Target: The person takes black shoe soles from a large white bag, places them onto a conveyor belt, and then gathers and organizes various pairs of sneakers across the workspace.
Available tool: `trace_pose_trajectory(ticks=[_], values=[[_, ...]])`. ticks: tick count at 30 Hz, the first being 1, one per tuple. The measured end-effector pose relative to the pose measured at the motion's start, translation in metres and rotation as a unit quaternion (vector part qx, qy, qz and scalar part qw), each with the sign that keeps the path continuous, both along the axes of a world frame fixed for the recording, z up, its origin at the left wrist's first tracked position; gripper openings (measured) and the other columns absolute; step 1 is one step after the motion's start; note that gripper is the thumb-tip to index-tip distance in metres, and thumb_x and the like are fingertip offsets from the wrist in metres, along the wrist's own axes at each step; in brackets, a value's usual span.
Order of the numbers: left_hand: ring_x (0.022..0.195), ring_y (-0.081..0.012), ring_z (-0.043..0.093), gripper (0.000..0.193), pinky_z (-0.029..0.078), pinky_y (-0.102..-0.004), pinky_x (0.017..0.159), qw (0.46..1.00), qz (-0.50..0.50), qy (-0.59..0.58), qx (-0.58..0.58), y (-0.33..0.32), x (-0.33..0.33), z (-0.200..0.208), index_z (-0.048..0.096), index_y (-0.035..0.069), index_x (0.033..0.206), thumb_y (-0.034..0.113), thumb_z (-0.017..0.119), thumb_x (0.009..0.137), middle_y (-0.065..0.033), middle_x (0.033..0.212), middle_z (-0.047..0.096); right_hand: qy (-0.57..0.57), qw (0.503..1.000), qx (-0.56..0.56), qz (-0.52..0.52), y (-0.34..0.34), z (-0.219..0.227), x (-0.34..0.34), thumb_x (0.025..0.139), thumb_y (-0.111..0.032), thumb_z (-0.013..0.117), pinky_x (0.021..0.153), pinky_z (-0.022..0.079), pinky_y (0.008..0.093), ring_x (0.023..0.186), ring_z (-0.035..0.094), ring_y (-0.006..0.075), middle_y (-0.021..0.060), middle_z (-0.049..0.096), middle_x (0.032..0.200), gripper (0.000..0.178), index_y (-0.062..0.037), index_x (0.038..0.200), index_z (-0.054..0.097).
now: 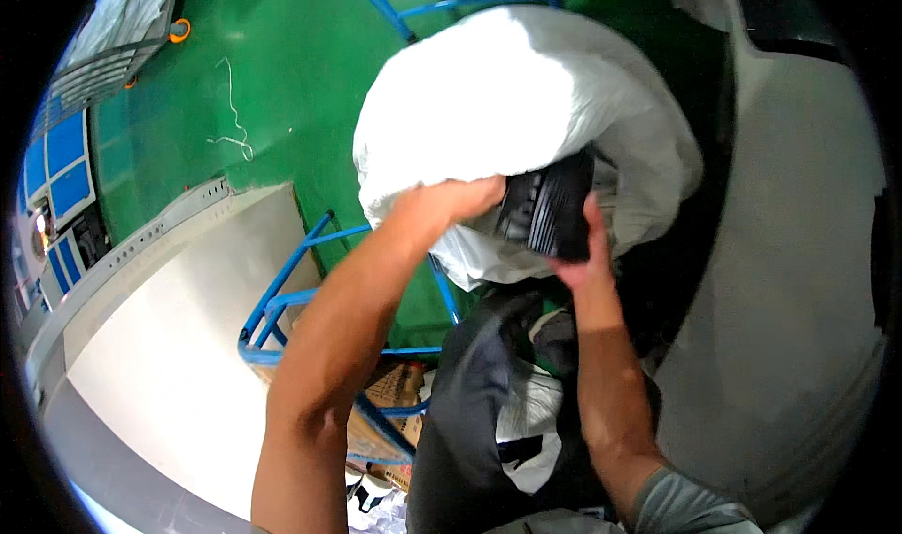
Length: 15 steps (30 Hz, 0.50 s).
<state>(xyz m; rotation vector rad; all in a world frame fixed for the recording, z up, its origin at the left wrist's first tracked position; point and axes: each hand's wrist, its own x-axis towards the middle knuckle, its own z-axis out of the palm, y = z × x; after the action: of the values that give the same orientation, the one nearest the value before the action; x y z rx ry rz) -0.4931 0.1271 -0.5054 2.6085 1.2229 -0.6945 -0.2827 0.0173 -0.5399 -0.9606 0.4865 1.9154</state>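
A large white plastic bag (470, 92) bulges in front of me, its opening turned toward me. At that opening I hold a black ribbed block (554, 207), possibly a stack of black plastic parts; I cannot make out its exact kind. My left hand (477, 199) grips its left side, the fingertips hidden behind the block and the bag's edge. Around the lower right side closes my right hand (590, 252), thumb up along the edge. The block is tilted and partly within the bag's mouth.
Blue metal frames (282, 299) stand at the left and behind the bag (470, 4). A cardboard box (399, 388) lies below. White panels curve at left (178, 346) and right (780, 252). White string (232, 111) lies on the green floor (301, 92). A wire cart (103, 69) stands far left.
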Motion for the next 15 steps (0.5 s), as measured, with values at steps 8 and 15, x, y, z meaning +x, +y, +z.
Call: trace_pose_trajectory(ticks=[8,15], values=[[0.098,-0.0310,0.064,0.038,0.047,-0.0387,0.090,0.742,0.275,-0.473,-0.389,-0.058,0.053,0.214,0.066,-0.003,0.114,-0.004,0.049,0.080,-0.0147,0.099,0.066,-0.134,0.989,0.051,0.021,-0.092,0.249,0.038,0.086,-0.040,0.076,0.106,0.047,0.0391,0.122,0.059,0.0234,0.0098,0.058,0.138,0.082,-0.0027,0.149,0.040],[0.093,-0.0100,0.060,0.027,0.048,-0.0262,0.083,0.668,0.367,-0.398,-0.511,-0.120,0.072,0.384,0.067,0.000,0.111,0.022,0.070,0.095,-0.0015,0.102,0.068,-0.295,0.924,0.111,0.219,-0.111,0.426,0.038,0.080,-0.048,0.081,0.119,0.026,0.0366,0.146,0.031,0.0275,0.0193,0.032,0.157,0.116,-0.0019,0.160,0.010]])
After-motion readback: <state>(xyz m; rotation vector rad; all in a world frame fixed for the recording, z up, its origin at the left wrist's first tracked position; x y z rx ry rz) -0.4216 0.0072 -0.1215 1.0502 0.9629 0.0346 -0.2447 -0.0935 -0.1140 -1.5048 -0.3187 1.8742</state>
